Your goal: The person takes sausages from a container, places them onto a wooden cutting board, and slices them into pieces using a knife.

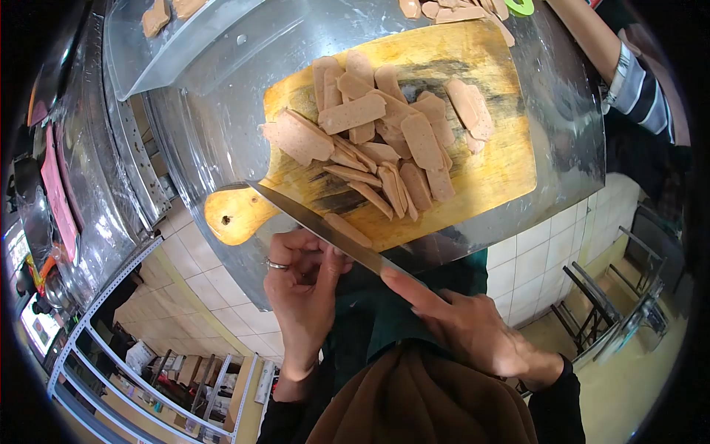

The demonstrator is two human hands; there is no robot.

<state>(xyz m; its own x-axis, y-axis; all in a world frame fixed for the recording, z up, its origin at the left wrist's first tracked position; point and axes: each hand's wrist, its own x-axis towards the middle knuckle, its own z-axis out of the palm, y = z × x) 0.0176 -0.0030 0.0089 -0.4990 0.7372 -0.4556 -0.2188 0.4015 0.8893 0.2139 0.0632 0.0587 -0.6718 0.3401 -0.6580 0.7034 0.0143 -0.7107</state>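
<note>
My right hand grips a kitchen knife, with its index finger stretched along the blade. The blade slants across the near edge of the wooden cutting board, its tip by the board's handle. My left hand, with a ring on one finger, is curled closed against the near side of the blade; whatever its fingertips pinch, if anything, is hidden. One thin sausage-like slice lies on the board just beyond the blade. A loose pile of pinkish-brown meat slices covers the board's middle.
The board rests on a shiny metal table. A clear plastic tub with meat pieces stands at the far left. More slices lie beyond the board. Another person's arm reaches in at the upper right.
</note>
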